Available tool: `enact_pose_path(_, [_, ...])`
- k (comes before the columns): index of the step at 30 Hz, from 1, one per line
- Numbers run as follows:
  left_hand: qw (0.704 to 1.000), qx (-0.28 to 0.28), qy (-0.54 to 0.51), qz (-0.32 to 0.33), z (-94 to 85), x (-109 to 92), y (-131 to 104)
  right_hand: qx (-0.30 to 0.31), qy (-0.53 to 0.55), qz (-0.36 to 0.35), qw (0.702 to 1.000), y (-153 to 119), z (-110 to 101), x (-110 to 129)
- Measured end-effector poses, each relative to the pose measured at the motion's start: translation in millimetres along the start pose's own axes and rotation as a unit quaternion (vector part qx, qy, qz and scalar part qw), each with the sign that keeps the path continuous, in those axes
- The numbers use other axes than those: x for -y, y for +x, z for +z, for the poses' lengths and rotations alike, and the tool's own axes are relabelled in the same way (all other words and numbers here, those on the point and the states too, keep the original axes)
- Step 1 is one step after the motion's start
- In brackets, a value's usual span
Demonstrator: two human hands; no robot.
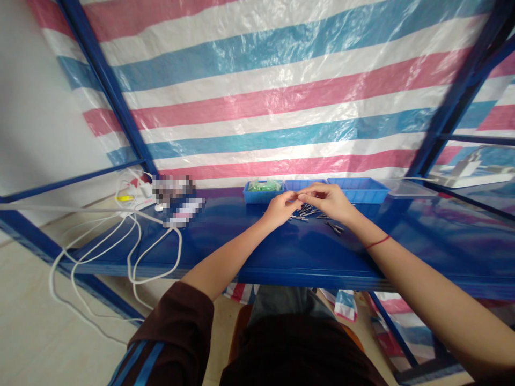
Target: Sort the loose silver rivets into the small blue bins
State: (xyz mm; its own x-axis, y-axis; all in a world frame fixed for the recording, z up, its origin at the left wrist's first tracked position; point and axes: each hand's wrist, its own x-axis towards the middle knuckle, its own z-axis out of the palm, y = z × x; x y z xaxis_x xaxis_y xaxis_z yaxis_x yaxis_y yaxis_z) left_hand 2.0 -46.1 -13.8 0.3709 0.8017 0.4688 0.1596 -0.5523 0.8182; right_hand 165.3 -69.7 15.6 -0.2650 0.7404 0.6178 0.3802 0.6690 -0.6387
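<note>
My left hand (283,207) and my right hand (329,200) meet over the blue shelf table, their fingertips pinched close together. Whatever is between the fingers is too small or too hidden to make out. Below and around them lies a loose pile of thin, dark silvery metal pieces (308,210), slim like pins or rivets. A few of these pieces (335,228) sit apart, nearer the front edge, under my right wrist. Just behind my left hand stands a small blue bin (259,196) with a green item in clear plastic (264,185) inside.
Two more blue bins, a middle one (304,185) and a wider one (358,188), line the back. A clear plastic lid (410,187) lies right of them. White cables (134,252) and a power strip (140,201) crowd the left end. Striped sheeting (277,102) hangs behind.
</note>
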Motion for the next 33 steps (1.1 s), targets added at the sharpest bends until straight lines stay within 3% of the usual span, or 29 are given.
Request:
enact_pose_path(7, [0.997, -0.072, 0.016, 0.020, -4.6, -3.0, 0.5, -0.014, -0.008, 0.028, 0.999, 3.2, -3.0, -3.2])
enact_pose_path(13, [0.997, -0.076, 0.017, 0.027, -7.6, -5.1, 1.0, 0.000, -0.022, 0.054, 0.998, 3.8, -6.3, -6.2])
enact_pose_path(19, [0.995, -0.093, 0.027, 0.033, -6.3, -5.3, 2.5, 0.075, -0.065, 0.036, 0.994, 1.3, -4.7, -5.0])
enact_pose_path(23, [0.995, -0.079, 0.065, 0.022, -5.4, -7.5, 0.8, 0.097, -0.005, 0.083, 0.992, 0.6, -2.6, -1.0])
enact_pose_path(25, [0.992, -0.060, 0.111, 0.009, -5.5, -8.0, -1.1, 0.052, 0.040, 0.134, 0.989, 2.7, -3.9, -3.4])
enact_pose_path(27, [0.987, -0.022, 0.160, 0.014, -6.1, -7.0, -2.9, -0.034, 0.089, 0.186, 0.978, 5.9, -7.9, -10.4])
enact_pose_path(31, [0.965, 0.044, 0.254, 0.058, -8.8, -1.6, -4.5, -0.229, 0.166, 0.267, 0.921, 11.3, -23.0, -32.2])
enact_pose_path(33, [0.948, 0.058, 0.309, 0.057, -10.3, -0.2, -4.7, -0.286, 0.161, 0.293, 0.898, 11.9, -31.2, -42.6])
